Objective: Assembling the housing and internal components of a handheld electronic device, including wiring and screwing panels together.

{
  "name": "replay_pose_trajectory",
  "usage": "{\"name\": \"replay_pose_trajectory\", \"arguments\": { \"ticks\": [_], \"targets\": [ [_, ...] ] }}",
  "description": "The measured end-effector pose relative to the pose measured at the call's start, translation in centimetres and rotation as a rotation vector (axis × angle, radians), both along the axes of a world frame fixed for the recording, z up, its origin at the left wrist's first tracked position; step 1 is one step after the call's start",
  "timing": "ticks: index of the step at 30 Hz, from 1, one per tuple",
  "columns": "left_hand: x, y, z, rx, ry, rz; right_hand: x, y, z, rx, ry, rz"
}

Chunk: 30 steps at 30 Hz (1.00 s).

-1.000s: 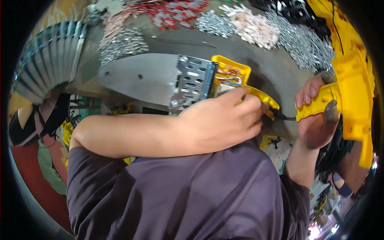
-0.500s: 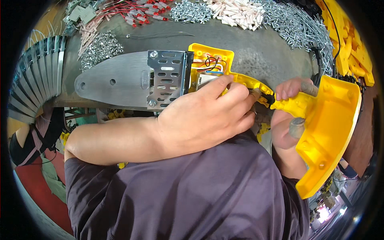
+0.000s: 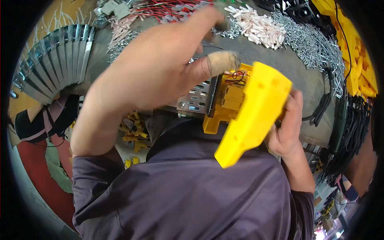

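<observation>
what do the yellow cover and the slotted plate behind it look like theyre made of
The yellow cover, held by the right hand, looks like moulded plastic: one even colour, matte, rounded edges, small moulded holes. The slotted plate looks like sheet metal, probably steel or aluminium: grey, dull shine, punched slots. The left hand hides part of it.

My left hand blocks most of the perforated metal plate; its fingertips blur out near the top edge. The yellow cover hides the right hand's fingers and most wiring. I can't resolve single screws.
</observation>
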State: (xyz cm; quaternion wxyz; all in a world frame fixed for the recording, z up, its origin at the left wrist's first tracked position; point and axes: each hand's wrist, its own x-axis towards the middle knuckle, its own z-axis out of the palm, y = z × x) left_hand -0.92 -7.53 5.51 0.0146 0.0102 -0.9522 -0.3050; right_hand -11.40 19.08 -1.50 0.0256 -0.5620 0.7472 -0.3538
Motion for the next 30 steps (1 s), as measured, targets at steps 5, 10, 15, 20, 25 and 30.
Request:
{"name": "replay_pose_trajectory", "arguments": {
  "ticks": [5, 10, 15, 20, 25, 30],
  "targets": [
    [-1.2, -0.2, -0.3, 0.112, -0.203, -0.109, 0.5, -2.2, 0.8, 0.098, 0.087, -0.038],
    [-1.0, 0.0, 0.0, 0.254, -0.309, -0.039, 1.0, -1.7, 0.8, 0.089, 0.096, -0.037],
    [-0.6, 0.2, -0.2, 0.206, -0.260, -0.044, 1.1, -1.6, 0.3, 0.056, 0.130, -0.030],
    [-0.4, 0.4, 0.2, 0.221, -0.254, -0.021, 1.1, -1.2, 0.0, 0.070, 0.118, -0.039],
    [-0.3, 0.6, 0.3, 0.175, -0.231, -0.064, 0.9, -1.4, 0.1, 0.066, 0.183, -0.007],
    [-0.1, 0.9, 0.2, 0.132, -0.236, -0.075, 0.4, -1.6, 1.8, 0.242, 0.003, 0.006]
  ]
}}
